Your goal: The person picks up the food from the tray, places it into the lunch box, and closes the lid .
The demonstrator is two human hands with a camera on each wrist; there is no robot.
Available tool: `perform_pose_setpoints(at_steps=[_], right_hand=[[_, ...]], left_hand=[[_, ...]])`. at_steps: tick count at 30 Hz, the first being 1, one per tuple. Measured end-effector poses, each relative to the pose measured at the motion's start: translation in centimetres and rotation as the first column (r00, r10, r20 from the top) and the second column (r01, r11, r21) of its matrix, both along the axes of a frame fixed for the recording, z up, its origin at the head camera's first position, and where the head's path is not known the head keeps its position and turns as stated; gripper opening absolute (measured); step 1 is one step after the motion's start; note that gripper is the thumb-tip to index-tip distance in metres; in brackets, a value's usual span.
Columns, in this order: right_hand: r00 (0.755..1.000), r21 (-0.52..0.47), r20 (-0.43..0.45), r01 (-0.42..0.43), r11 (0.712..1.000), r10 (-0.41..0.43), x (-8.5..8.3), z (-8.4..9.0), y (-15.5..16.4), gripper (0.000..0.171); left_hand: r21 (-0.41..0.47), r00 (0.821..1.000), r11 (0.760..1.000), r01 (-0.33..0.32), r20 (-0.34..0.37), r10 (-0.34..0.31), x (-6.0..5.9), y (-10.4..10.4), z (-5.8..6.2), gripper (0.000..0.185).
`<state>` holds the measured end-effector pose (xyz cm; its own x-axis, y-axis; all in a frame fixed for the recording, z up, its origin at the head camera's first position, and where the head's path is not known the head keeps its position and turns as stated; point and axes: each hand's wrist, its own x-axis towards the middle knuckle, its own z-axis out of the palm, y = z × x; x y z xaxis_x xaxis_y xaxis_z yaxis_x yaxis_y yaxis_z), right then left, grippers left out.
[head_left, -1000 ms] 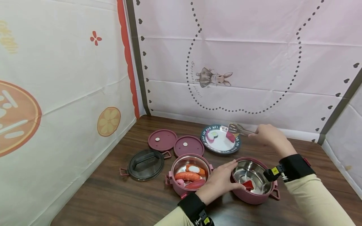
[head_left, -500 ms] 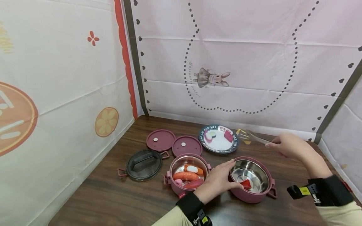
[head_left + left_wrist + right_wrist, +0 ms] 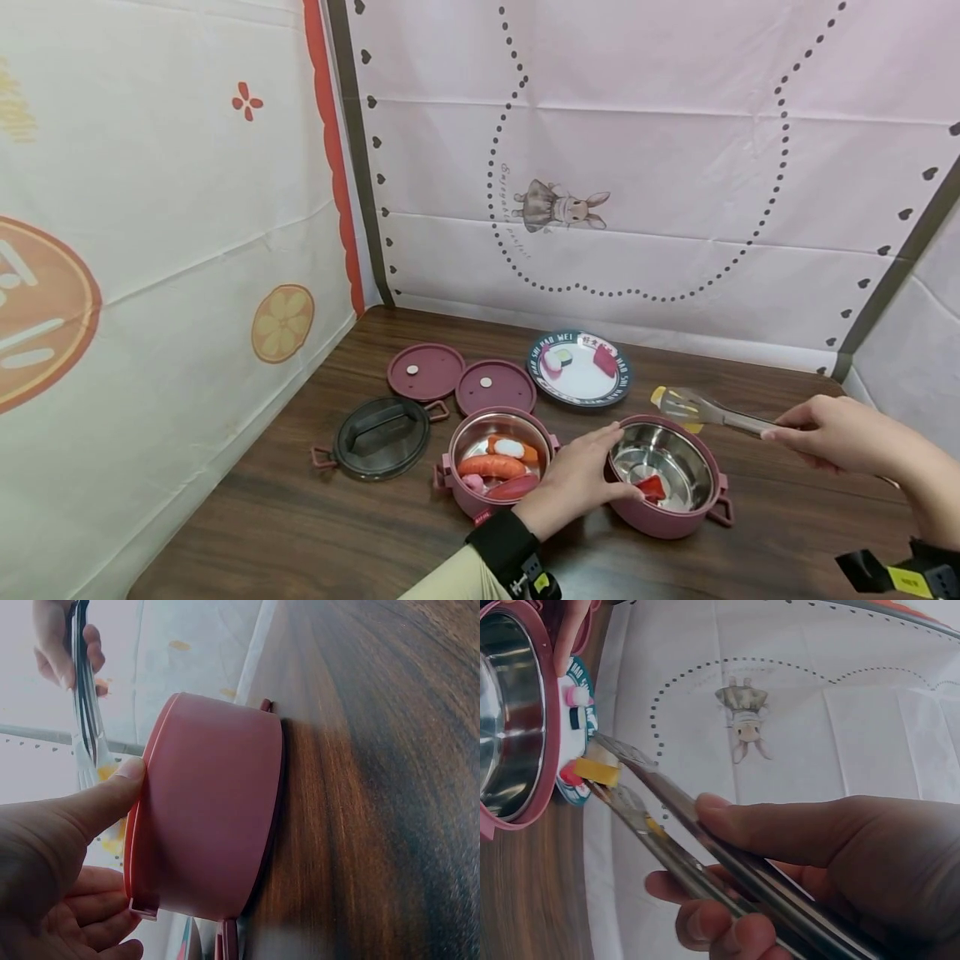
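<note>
My left hand holds the rim of the right-hand pink pot, thumb on the near side and fingers farther back. A red piece lies inside this steel-lined pot. My right hand grips metal tongs, their tips close to the pot's far rim. Between the tips sits a yellow piece, seen best in the right wrist view; its kind is unclear. The left wrist view shows the pot's outer wall with my left thumb against the rim.
Left of my left hand, a second pink pot contains a toy sausage and several other toy foods. A dark lidded piece and two maroon discs lie farther left. Behind stands a blue-rimmed plate with toy pieces.
My right hand has carried the tongs away from the plate, rightward and nearer, taking the yellow piece along to the right-hand pot's far rim. My left hand has stayed on that pot.
</note>
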<state>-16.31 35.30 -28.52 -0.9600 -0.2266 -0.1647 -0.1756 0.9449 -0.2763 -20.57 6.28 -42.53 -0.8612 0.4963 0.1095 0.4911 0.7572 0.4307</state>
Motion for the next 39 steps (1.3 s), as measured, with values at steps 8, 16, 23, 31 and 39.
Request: perform_pose_setpoints(at_steps=[8, 16, 23, 31, 39], right_hand=[[0.997, -0.061, 0.058, -0.046, 0.997, 0.050, 0.7, -0.2, 0.5, 0.023], [0.995, -0.083, 0.086, -0.033, 0.996, 0.040, 0.9, 0.0, 0.6, 0.026], [0.996, -0.086, 0.081, -0.022, 0.996, 0.029, 0.7, 0.2, 0.5, 0.025], [0.998, -0.071, 0.059, -0.020, 0.997, 0.024, 0.3, -0.1, -0.2, 0.025], [1.000, -0.022, -0.014, -0.016, 1.000, 0.016, -0.5, -0.3, -1.1, 0.027]], left_hand=[[-0.001, 1.000, 1.000, -0.002, -0.002, 0.002, -0.1, 0.0, -0.1, 0.085], [-0.001, 1.000, 1.000, -0.003, -0.002, 0.003, 0.0, 0.0, -0.1, 0.086], [0.002, 1.000, 1.000, -0.006, -0.010, 0.006, -0.1, 0.0, -0.1, 0.084], [0.008, 1.000, 1.000, 0.002, 0.002, -0.002, 0.0, 0.0, 0.0, 0.084], [0.007, 1.000, 1.000, 0.001, -0.003, -0.001, -0.1, 0.1, 0.0, 0.084]])
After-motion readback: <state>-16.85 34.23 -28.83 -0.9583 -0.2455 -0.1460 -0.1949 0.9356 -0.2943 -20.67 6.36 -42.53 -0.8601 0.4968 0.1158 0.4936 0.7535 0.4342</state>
